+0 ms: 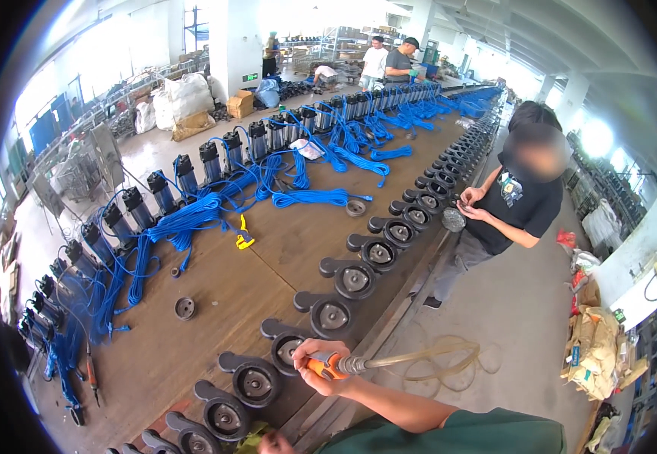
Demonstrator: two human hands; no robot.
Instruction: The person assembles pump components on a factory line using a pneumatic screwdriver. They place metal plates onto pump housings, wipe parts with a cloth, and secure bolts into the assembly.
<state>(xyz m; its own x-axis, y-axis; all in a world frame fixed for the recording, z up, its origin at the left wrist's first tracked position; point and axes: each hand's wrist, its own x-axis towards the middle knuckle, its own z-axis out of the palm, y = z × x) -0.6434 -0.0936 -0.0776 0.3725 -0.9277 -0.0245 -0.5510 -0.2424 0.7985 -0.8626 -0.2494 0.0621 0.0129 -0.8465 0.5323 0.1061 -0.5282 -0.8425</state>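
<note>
My right hand [319, 368] is wrapped round an orange air screwdriver [331, 366] with a clear hose [411, 356] at its back end. Its working tip is hidden by my fingers, close to one black round pump casing [283, 349] in a long row. The neighbouring pump casing [256, 383] lies with its round opening up and its spout to the left. At the lower edge, my left hand [274, 443] shows only in part and blurred, beside a yellow-green cloth-like thing [251, 439]. Its fingers cannot be made out.
Motors [184, 175] with bundled blue cables [188, 216] line the table's [230, 303] far side. A yellow-handled tool [244, 233] and a loose round part [184, 308] lie mid-table. To the right, a co-worker in black [521, 204] handles something small. Sacks [597, 352] stand at far right.
</note>
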